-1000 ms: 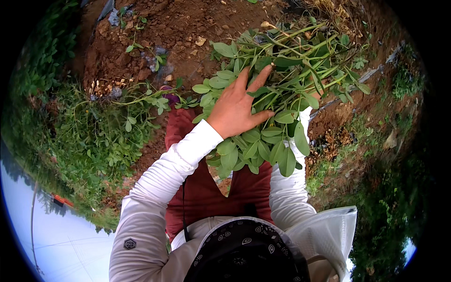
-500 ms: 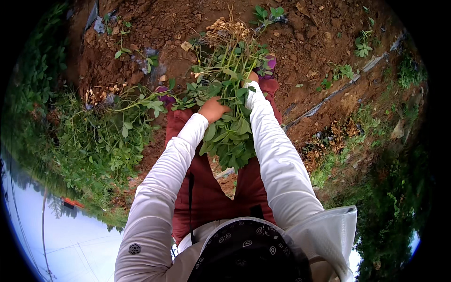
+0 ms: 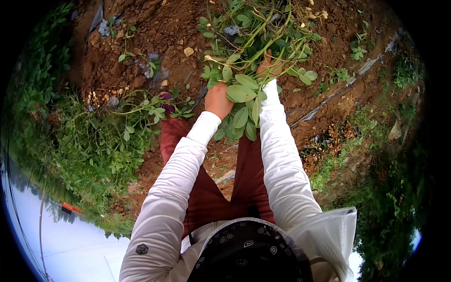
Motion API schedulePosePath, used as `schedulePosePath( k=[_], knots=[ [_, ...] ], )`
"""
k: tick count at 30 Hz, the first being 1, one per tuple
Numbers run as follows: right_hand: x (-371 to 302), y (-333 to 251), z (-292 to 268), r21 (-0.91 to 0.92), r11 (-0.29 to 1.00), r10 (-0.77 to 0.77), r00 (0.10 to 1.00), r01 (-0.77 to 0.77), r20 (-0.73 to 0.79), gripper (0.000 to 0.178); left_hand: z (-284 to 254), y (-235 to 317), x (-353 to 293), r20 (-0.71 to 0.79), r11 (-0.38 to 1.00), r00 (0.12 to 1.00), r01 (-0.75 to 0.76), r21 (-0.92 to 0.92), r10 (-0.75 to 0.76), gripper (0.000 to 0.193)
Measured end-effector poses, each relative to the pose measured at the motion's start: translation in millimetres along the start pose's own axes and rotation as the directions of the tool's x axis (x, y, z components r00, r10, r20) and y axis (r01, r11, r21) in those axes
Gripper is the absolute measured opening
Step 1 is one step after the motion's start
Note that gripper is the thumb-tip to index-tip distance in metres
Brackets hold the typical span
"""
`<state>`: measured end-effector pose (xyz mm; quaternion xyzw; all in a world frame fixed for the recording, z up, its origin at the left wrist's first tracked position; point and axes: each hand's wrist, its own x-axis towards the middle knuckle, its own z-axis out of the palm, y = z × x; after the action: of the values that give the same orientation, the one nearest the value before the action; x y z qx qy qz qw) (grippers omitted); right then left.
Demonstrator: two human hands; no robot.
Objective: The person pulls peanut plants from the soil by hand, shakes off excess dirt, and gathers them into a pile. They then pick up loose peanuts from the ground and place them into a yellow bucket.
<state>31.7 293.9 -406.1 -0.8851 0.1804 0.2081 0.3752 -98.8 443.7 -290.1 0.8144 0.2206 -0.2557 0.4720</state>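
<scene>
A leafy bunch of peanut plants (image 3: 244, 91) is held up in front of my legs. Its lower leaves hang toward me, and its stems fan out away from me toward the top of the view. My left hand (image 3: 218, 101) is closed at the bunch's left side, its fingers partly behind leaves. Farther out on the right, my right hand (image 3: 269, 66) grips the stems, with leaves and stalks crossing over it. A few pale pods (image 3: 322, 14) show among the roots at the top edge; the rest of the root end lies outside the view.
A heap of pulled peanut plants (image 3: 103, 136) lies to my left, with pods (image 3: 101, 97) at its far end. Reddish-brown soil (image 3: 155, 28) spreads ahead. A strip of plastic film (image 3: 324, 105) runs across the ground at the right, beside weeds (image 3: 361, 136).
Both hands have moved up and away from me, the right hand also rightward. The bunch has gone with them and spread out, its root end now reaching the top edge.
</scene>
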Motion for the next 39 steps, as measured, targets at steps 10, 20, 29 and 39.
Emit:
schedulePosePath(
  k=[10,20,29,39],
  knots=[
    [-21.3,-22.0,39.2,-0.358,0.934,0.137,0.92,0.003,0.367,0.051,-43.0,-60.9,-42.0,0.227,0.813,0.959,0.267,-0.517,-0.171,0.083],
    [-222.5,-117.9,-18.6,0.128,0.992,-0.027,0.95,-0.013,0.31,0.063,-264.1,-105.9,-160.6,-0.041,0.774,0.947,0.235,-0.588,-0.319,0.069],
    [-399.5,-233.8,-65.8,0.089,0.925,-0.372,0.837,0.368,0.401,0.078,-377.2,39.4,-254.5,-0.211,0.791,0.975,-0.069,-0.608,-0.077,0.11],
    [-490.9,-260.4,-116.5,-0.001,0.61,-0.749,0.578,0.792,0.325,0.043,-446.9,119.7,-325.7,-0.329,0.677,0.941,-0.295,-0.675,0.082,0.134]
  ],
)
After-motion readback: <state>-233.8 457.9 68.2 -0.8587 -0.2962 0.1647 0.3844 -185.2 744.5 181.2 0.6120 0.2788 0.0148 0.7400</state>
